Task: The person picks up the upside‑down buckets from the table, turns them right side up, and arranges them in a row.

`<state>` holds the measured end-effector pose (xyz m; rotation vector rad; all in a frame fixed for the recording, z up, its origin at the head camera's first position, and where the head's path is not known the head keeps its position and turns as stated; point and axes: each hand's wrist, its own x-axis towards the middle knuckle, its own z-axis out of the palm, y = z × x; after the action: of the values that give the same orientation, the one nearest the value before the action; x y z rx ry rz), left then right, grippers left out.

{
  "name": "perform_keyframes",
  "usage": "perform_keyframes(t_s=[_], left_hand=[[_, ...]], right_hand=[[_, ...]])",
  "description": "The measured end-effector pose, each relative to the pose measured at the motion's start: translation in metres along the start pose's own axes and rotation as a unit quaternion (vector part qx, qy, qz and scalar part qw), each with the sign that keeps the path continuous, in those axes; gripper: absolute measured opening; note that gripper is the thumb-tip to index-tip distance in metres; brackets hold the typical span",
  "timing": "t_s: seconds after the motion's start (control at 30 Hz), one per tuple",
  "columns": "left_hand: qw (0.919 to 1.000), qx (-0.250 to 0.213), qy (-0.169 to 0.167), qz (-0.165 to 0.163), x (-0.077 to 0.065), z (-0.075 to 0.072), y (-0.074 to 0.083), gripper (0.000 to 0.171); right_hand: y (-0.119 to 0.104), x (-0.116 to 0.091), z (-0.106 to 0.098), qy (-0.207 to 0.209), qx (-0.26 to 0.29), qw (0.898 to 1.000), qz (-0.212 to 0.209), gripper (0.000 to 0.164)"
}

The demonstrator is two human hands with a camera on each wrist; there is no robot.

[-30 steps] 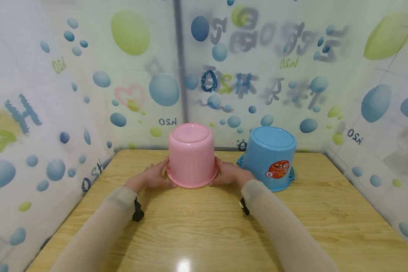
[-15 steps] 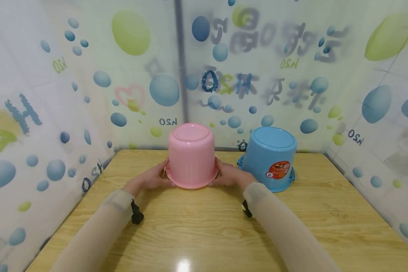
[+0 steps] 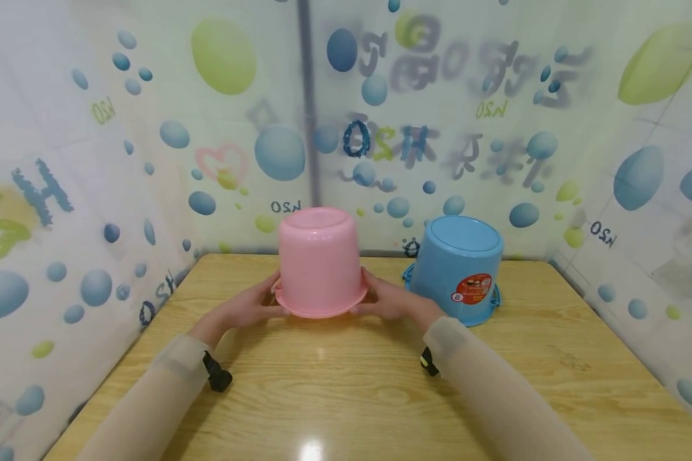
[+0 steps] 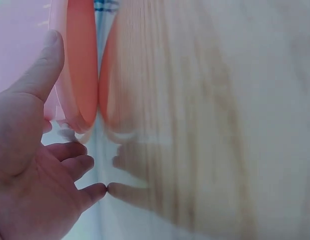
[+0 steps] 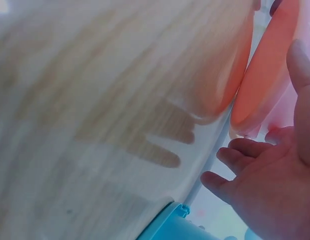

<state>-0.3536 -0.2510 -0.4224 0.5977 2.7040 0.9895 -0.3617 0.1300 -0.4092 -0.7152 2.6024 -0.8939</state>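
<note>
A pink plastic bucket is upside down, its base facing up, between the two hands. My left hand grips its rim from the left, and my right hand grips the rim from the opposite side. In the left wrist view the thumb lies along the bucket wall and the other fingers are low by the rim. Both wrist views look into the orange-tinted opening of the bucket, its near rim raised off the table and the bucket tilted.
An upturned blue bucket with a red label stands just right of my right hand, leaning slightly. Both buckets are towards the back of a glossy wooden table. A curtain with bubble prints hangs behind and at the sides.
Both hands have lifted the pink bucket's near rim and shifted it slightly left; a gap and reflection show beneath it. The blue bucket has not moved.
</note>
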Motion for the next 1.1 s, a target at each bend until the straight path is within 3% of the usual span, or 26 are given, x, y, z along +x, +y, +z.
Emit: perform_keyframes(t_s=[0.27, 0.73, 1.1], left_hand=[[0.9997, -0.004, 0.018, -0.019, -0.015, 0.0, 0.007, 0.107], [0.997, -0.052, 0.054, 0.019, -0.031, -0.001, 0.018, 0.099], [0.9923, -0.095, 0.064, 0.046, -0.037, -0.002, 0.026, 0.095]], right_hand=[[0.0, -0.007, 0.003, 0.006, 0.006, 1.0, -0.005, 0.114], [-0.018, -0.026, -0.001, 0.054, 0.036, 0.997, 0.029, 0.103], [-0.021, -0.033, -0.002, 0.076, 0.059, 0.995, -0.001, 0.093]])
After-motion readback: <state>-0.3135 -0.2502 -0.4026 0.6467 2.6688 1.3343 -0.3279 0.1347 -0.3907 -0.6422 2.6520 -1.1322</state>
